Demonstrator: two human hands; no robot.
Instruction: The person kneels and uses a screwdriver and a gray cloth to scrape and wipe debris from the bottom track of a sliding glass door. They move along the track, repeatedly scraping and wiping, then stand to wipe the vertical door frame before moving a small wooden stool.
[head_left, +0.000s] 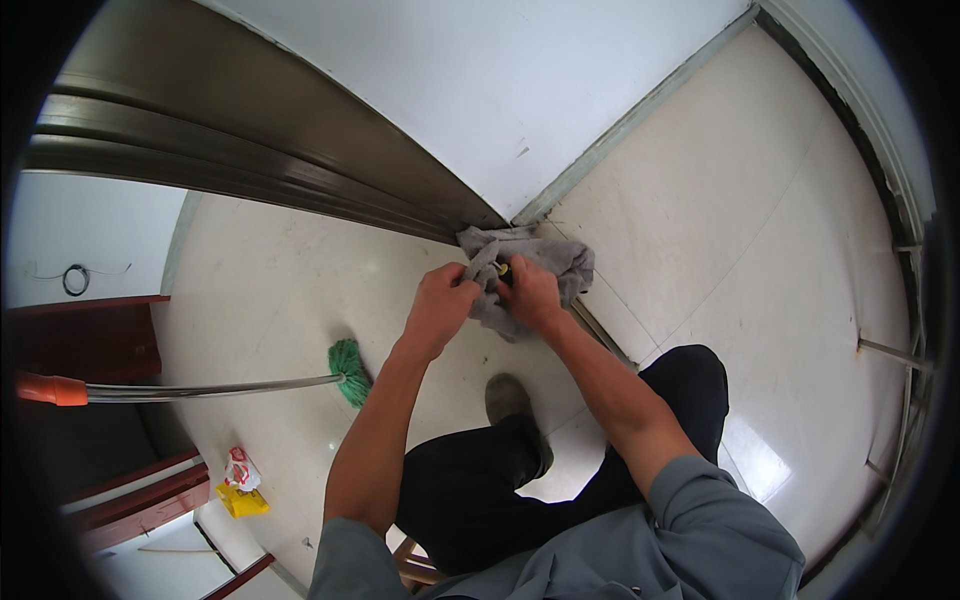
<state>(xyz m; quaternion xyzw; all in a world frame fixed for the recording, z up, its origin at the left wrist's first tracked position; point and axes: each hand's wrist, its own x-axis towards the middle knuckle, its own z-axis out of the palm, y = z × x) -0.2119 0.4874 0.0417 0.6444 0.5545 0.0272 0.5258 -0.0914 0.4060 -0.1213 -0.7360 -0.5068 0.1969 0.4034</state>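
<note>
A crumpled grey cloth (555, 259) lies at the foot of the wall corner, against the lower end of a dark metal door frame (360, 172). My left hand (442, 304) pinches the cloth's left side. In my right hand (532, 292) is a small hand tool (505, 273) with a black and yellow handle, which looks like a screwdriver. Its short visible metal shaft points up and left into a cloth fold; the tip is hidden. The right hand also rests against the cloth.
A mop with a green head (349, 373) and a metal pole (217, 390) stands left of my left arm. Plastic bags (241, 487) lie farther left on the tiled floor (255, 300). Between my feet and the cloth, a floor track (606, 334) runs. Part of a wooden stool (412, 566) shows beneath me.
</note>
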